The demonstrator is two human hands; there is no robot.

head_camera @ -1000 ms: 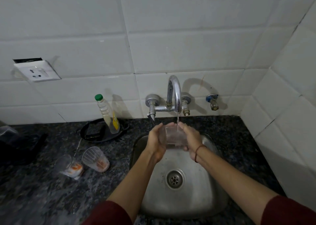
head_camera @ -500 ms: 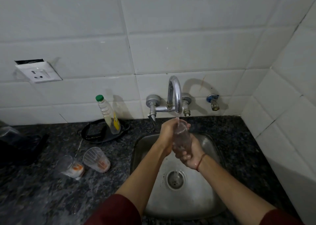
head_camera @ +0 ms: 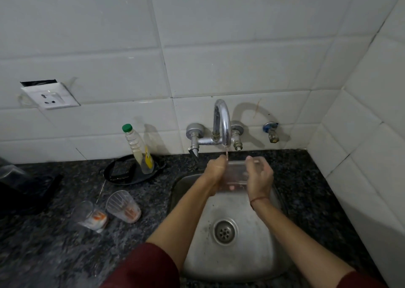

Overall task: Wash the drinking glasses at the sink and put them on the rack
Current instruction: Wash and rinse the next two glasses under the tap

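Drinking glasses sit on the dark counter (head_camera: 65, 255): a smeared glass (head_camera: 92, 216) and, just beside it, a ribbed glass (head_camera: 123, 206), both with orange residue at the base. Over the sink (head_camera: 230, 255), a third glass (head_camera: 236, 174), clear, lies sideways under the running tap (head_camera: 223, 123). The left hand (head_camera: 215, 171) fingers wrap one end and the right hand (head_camera: 259, 175) fingers curl over the other.

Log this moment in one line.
rinse | glass under running tap, over sink | left hand holds glass | right hand holds glass | two other glasses on counter
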